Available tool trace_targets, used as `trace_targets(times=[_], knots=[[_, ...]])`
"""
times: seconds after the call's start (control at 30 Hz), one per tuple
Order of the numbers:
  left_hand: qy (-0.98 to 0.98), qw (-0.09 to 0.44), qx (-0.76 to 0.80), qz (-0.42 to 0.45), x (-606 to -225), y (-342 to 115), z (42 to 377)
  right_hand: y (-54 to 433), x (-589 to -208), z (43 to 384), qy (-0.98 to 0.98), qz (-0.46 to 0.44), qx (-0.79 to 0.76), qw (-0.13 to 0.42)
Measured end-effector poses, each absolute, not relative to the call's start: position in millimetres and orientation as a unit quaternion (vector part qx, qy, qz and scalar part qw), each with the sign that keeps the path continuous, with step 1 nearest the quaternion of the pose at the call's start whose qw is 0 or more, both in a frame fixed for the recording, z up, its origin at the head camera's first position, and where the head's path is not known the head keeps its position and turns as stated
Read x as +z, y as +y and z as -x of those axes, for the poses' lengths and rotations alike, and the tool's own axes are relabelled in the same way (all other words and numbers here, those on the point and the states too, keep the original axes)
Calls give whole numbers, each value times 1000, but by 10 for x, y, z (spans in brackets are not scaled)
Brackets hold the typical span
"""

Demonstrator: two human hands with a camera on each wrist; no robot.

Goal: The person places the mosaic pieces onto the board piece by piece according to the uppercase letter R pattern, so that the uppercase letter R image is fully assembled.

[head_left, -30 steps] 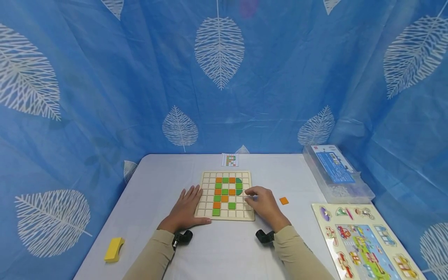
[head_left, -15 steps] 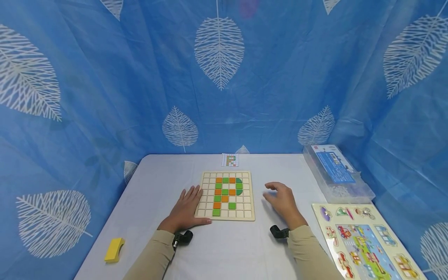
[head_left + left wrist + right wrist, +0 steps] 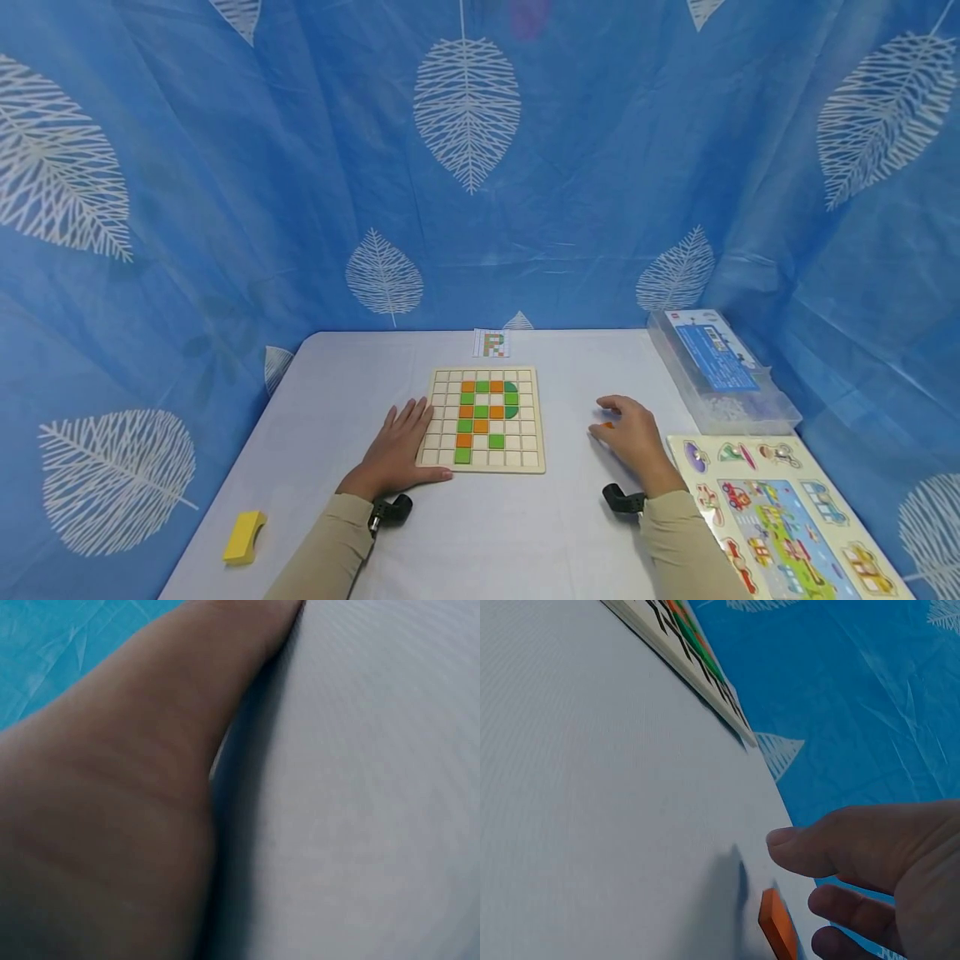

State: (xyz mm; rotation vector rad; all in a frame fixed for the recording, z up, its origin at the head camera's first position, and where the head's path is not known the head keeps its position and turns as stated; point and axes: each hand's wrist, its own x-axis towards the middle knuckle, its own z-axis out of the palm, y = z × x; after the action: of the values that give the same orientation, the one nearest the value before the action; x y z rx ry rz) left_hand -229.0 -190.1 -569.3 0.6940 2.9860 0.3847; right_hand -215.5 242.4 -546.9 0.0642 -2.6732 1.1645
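A wooden grid board (image 3: 528, 444) lies mid-table, with orange, green and dark green tiles forming a letter R shape. My left hand (image 3: 396, 448) rests spread at the board's left edge, thumb along its near corner; the left wrist view shows mostly hand (image 3: 127, 772) and white cloth. To the right of the board, my right hand (image 3: 637, 442) is over a loose orange square tile (image 3: 608, 425), partly hidden by the fingers. In the right wrist view the orange tile (image 3: 778, 926) lies on the cloth beside the thumb (image 3: 806, 851), with a gap between them.
A small pattern card (image 3: 492, 343) lies behind the board. On the right are a clear plastic box (image 3: 738, 412) with a printed sheet and a picture puzzle board (image 3: 693, 479). A yellow arched block (image 3: 243, 537) sits at front left. Blue leaf-patterned curtain (image 3: 555, 250) encloses the table.
My right hand has moved from the board's right edge rightward to the loose orange tile, covering part of it. The left hand has stayed in place.
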Motion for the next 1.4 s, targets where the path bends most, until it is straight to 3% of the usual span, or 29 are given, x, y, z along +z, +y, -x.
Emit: trace_targets(times=[0.57,1.03,1.4], knots=[[965,18,129,-229,-5698,-1904,2285,2481,-5450,2056,-929,10,366,54],[964,16,128,-232,-5694,-1913,2296,2442,-5471,2042,-922,-10,373,106],[963,10,131,-235,-5684,-1917,2289,2270,-5475,2065,-911,-26,395,114]])
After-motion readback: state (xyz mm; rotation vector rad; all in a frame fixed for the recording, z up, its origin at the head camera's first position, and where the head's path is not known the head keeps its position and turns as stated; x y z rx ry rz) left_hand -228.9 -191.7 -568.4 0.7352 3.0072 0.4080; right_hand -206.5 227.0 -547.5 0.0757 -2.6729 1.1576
